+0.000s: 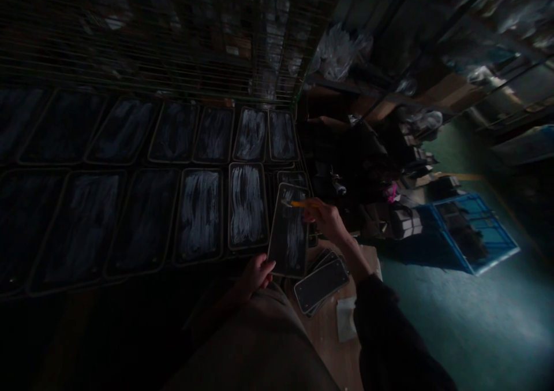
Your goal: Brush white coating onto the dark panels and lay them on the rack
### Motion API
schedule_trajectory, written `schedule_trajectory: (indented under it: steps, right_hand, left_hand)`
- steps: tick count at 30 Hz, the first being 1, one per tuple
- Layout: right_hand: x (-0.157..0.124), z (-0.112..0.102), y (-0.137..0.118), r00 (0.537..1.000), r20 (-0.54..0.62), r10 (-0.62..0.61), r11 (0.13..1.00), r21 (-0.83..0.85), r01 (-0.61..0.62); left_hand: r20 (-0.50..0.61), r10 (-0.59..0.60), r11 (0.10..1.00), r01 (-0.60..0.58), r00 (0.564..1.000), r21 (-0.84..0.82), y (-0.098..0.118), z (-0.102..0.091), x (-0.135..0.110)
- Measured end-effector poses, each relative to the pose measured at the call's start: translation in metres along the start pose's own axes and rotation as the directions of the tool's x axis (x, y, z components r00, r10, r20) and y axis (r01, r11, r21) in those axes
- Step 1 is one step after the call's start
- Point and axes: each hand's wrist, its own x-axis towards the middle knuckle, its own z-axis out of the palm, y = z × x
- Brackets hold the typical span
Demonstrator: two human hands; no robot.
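My left hand (257, 274) grips the lower edge of a dark rectangular panel (288, 232) with a pale rim, held upright in front of me. White streaks cover part of its face. My right hand (325, 218) is closed on a thin orange-handled brush (303, 204) whose tip touches the panel's upper part. Just below my right wrist lies a small stack of similar dark panels (322, 284) on a wooden surface (322, 330).
Two rows of panels smeared with white (199, 212) lie flat to my left, backed by a wire rack (173, 50). A blue crate (474, 232) stands on the green floor at right. Boxes and plastic bags (389, 148) crowd the shelves behind.
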Motion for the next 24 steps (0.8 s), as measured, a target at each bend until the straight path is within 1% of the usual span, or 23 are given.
schedule_trajectory:
  steps: [2,3,4,6,9,13,16,19,22,24]
  right_hand:
    - [0.016,0.004,0.007,0.997,-0.076,-0.032,0.999,-0.039,0.029]
    - [0.022,0.007,0.012,0.995,-0.089,-0.050,0.997,-0.068,0.044]
    - [0.025,0.010,0.016,0.994,-0.082,-0.066,0.994,-0.096,0.058]
    - [0.022,0.016,0.021,0.995,-0.028,-0.091,0.987,-0.136,0.086]
    - [-0.003,0.023,0.018,0.992,0.076,-0.105,0.982,-0.151,0.116]
    - [-0.049,0.027,0.000,0.977,0.191,-0.091,0.986,-0.121,0.115]
    - [-0.078,0.031,-0.011,0.977,0.210,-0.037,0.996,-0.075,0.054]
    - [-0.101,0.034,-0.014,0.976,0.213,0.054,0.998,0.033,-0.062]
    - [-0.118,0.037,-0.014,0.958,0.252,0.138,0.973,0.147,-0.179]
    - [-0.125,0.037,-0.012,0.945,0.266,0.188,0.941,0.228,-0.252]
  left_hand:
    - [-0.005,-0.003,1.000,0.003,1.000,0.014,0.000,0.000,0.000]
    - [-0.001,0.001,1.000,-0.001,1.000,0.016,0.000,-0.001,0.000]
    - [0.006,0.006,1.000,-0.006,1.000,0.015,0.000,-0.001,0.000]
    - [0.015,0.010,1.000,-0.010,1.000,0.012,-0.001,-0.002,0.000]
    - [0.015,0.007,1.000,-0.007,1.000,-0.004,-0.002,-0.003,0.002]
    - [0.026,0.038,0.998,-0.037,0.999,-0.047,-0.003,-0.004,0.002]
    - [0.029,0.056,0.998,-0.055,0.998,-0.043,-0.002,-0.004,0.001]
    - [0.016,0.056,0.998,-0.056,0.998,-0.018,-0.001,-0.003,0.000]
    - [0.031,0.051,0.999,-0.051,0.998,-0.002,-0.002,-0.004,-0.001]
    - [0.064,0.064,0.998,-0.065,0.996,0.014,-0.003,-0.006,-0.002]
